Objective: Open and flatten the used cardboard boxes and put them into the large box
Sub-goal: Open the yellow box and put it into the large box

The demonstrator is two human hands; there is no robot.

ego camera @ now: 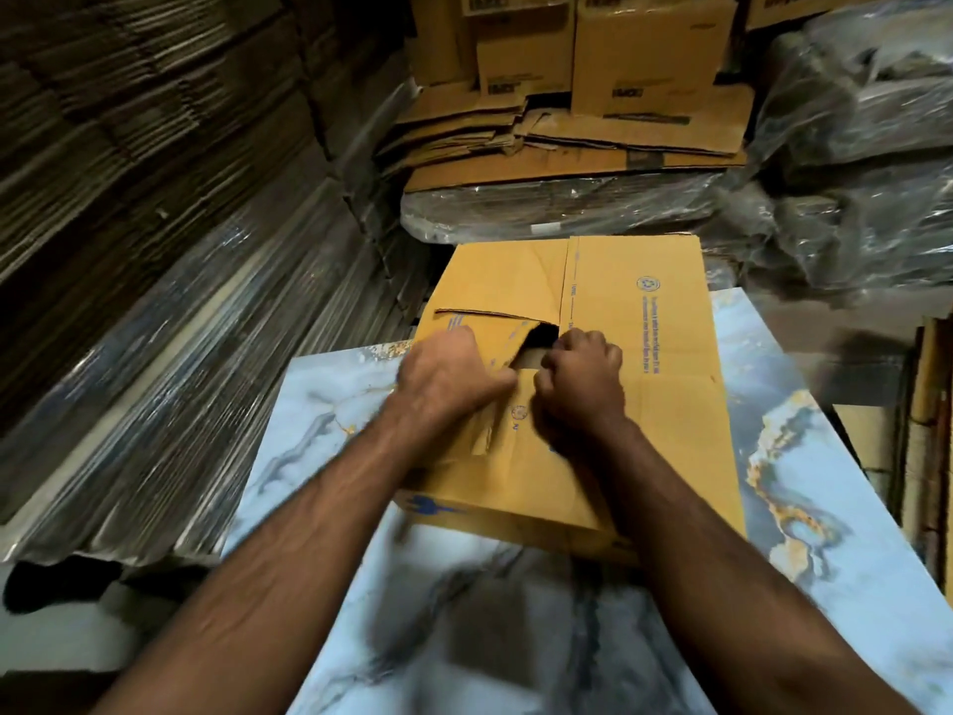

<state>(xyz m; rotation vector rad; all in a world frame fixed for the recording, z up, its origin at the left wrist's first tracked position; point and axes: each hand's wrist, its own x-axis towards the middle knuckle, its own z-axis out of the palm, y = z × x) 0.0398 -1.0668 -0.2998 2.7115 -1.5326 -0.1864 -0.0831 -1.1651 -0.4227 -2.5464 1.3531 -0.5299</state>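
A yellow-brown cardboard box (665,405) with blue print lies on a marble-patterned table (851,508). Its top flaps meet along a seam, and a dark gap (539,338) shows between them. My left hand (448,376) grips the edge of the left flap at that gap, fingers curled under it. My right hand (582,376) grips the edge of the right flap just across the seam. The two hands sit close together, almost touching. The large box is not something I can pick out here.
Flattened cartons and upright boxes (567,126) are piled behind the table. Plastic-wrapped bundles of cardboard (154,353) fill the left side, and more wrapped bundles (851,172) are at the right. Cardboard sheets (923,430) stand on edge at the far right.
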